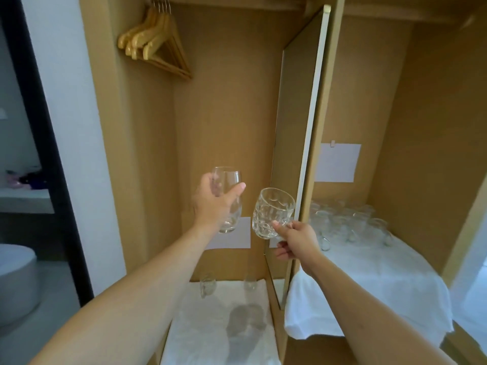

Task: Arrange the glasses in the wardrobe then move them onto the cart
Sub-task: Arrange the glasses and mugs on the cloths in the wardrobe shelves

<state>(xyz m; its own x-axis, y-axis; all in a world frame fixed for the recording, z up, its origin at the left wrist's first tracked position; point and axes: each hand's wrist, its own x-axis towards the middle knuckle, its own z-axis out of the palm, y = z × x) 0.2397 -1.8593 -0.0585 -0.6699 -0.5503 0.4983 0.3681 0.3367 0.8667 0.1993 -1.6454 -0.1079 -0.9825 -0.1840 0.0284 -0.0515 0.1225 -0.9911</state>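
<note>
My left hand grips a tall smooth clear glass and holds it upright in the air inside the left wardrobe bay. My right hand pinches the base of a cut-pattern clear glass, tilted to the right, just in front of the divider panel. Two small glasses stand at the back of the white cloth on the left bay's low shelf. Several more glasses are clustered at the back of the right bay's cloth-covered shelf.
Wooden hangers hang at the top left of the wardrobe. White paper sheets are stuck to the back walls. A dark doorway opens to the left.
</note>
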